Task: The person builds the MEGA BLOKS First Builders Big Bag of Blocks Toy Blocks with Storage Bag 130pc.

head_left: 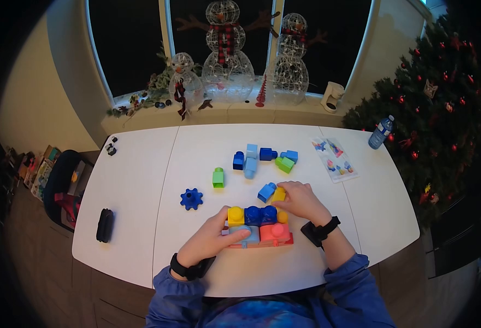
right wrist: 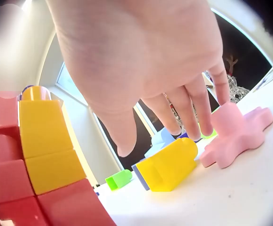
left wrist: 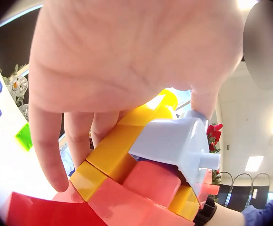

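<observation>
You are working in an indoor room dressed for Christmas, seemingly a shared or office-type space, though its exact kind is staying unclear. Rectangular light panels [left wrist: 254,164] are glowing in the pale ceiling [left wrist: 249,110], hinting at a public building. Ahead of you, wire snowmen [head_left: 229,71] are standing on a sill [head_left: 235,113] before dark windows [head_left: 333,49], while a Christmas tree [head_left: 437,117] with red ornaments [head_left: 449,107] is towering on your right. You are facing a broad white table [head_left: 125,186], and a dark chair [head_left: 60,188] is standing to your left.
</observation>
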Action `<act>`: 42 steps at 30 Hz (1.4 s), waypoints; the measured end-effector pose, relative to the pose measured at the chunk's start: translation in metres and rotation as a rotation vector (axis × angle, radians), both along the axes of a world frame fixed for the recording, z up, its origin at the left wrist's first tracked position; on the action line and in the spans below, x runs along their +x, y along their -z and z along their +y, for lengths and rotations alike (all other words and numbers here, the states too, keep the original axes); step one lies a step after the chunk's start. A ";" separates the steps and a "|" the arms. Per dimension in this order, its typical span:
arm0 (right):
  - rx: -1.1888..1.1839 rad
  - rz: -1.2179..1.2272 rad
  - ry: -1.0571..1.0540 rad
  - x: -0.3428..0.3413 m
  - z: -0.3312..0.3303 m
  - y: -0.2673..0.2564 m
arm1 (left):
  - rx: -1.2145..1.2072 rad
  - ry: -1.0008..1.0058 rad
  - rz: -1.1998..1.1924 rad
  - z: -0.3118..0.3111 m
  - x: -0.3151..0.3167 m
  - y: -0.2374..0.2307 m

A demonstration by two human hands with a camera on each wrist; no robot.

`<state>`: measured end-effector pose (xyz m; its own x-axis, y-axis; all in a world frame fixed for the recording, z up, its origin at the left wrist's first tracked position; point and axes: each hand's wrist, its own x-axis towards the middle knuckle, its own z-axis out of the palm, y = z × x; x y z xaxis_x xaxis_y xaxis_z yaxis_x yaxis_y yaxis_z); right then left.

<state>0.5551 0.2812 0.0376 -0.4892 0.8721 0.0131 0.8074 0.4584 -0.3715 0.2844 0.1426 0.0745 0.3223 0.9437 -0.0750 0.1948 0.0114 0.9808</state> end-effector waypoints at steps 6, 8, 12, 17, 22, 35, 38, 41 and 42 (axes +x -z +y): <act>-0.033 0.404 0.109 0.007 -0.008 -0.007 | -0.011 0.000 0.023 0.000 0.000 -0.001; -0.075 0.549 0.190 0.012 -0.014 -0.026 | -0.013 0.002 0.035 0.001 -0.001 0.000; 0.021 0.723 0.026 0.024 -0.025 -0.039 | -0.016 0.000 0.033 0.001 -0.001 0.001; -0.058 0.948 -0.240 0.027 -0.059 -0.054 | 0.004 -0.006 0.034 0.000 0.000 0.001; 0.151 0.740 -0.328 0.023 -0.073 -0.038 | -0.034 -0.008 0.025 0.000 0.000 0.001; 0.100 0.905 -0.210 0.012 -0.082 -0.024 | -0.003 -0.049 -0.025 0.001 0.004 0.002; 0.031 0.952 -0.192 0.012 -0.083 -0.022 | 0.006 -0.042 -0.026 0.001 0.004 0.000; 0.026 0.966 -0.189 0.012 -0.083 -0.021 | -0.004 -0.002 0.004 0.005 0.000 0.004; 0.034 0.966 -0.189 0.011 -0.083 -0.022 | -0.005 -0.004 0.002 0.005 0.000 0.004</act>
<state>0.5661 0.1981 0.0592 -0.3865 0.7722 0.5044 0.0753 0.5714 -0.8172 0.2847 0.1475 0.0707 0.3189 0.9444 -0.0798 0.1964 0.0166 0.9804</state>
